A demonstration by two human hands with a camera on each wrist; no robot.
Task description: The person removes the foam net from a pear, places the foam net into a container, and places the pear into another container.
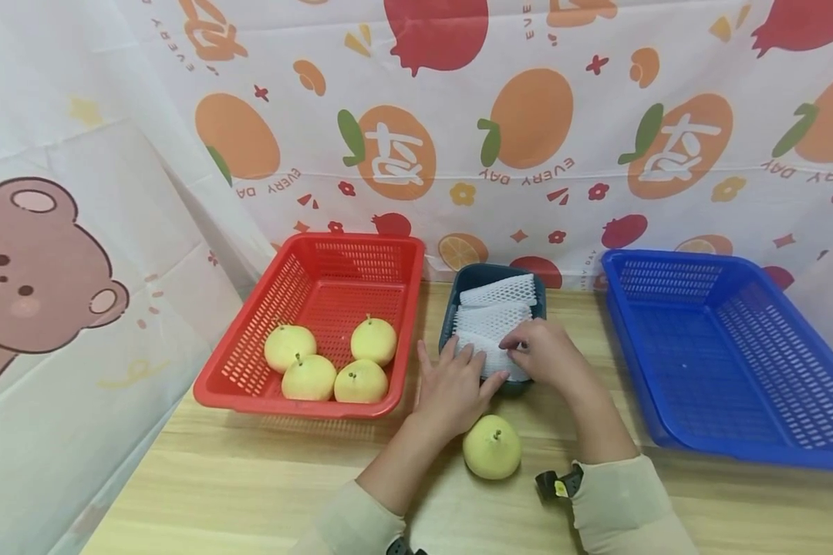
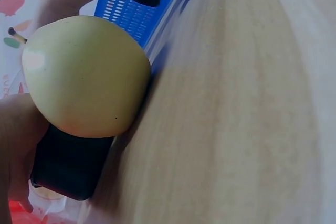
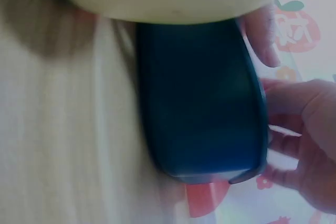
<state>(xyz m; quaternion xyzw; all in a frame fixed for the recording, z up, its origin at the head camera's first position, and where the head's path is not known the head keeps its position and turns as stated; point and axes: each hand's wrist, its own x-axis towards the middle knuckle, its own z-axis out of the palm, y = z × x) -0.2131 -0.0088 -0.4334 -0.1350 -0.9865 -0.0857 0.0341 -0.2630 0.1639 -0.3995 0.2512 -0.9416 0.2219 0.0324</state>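
Several white foam net sleeves (image 1: 493, 317) lie in a small dark teal bin (image 1: 484, 274) at the centre of the table. My left hand (image 1: 454, 391) rests over the bin's near left part, its fingers spread and touching the nearest sleeve. With thumb and forefinger, my right hand (image 1: 545, 353) pinches that same sleeve from the right. A yellow pear (image 1: 492, 449) stands on the table just in front of the bin, between my forearms, touched by neither hand. In the right wrist view the pear and the bin wall (image 3: 202, 98) hide the sleeves.
On the left stands a red basket (image 1: 305, 407) with several yellow pears (image 1: 308, 378) at its near end. A blue basket (image 1: 694, 370) stands on the right. Behind them hangs a fruit-print cloth (image 1: 451, 146), and the wooden table (image 1: 250, 486) stretches out in front.
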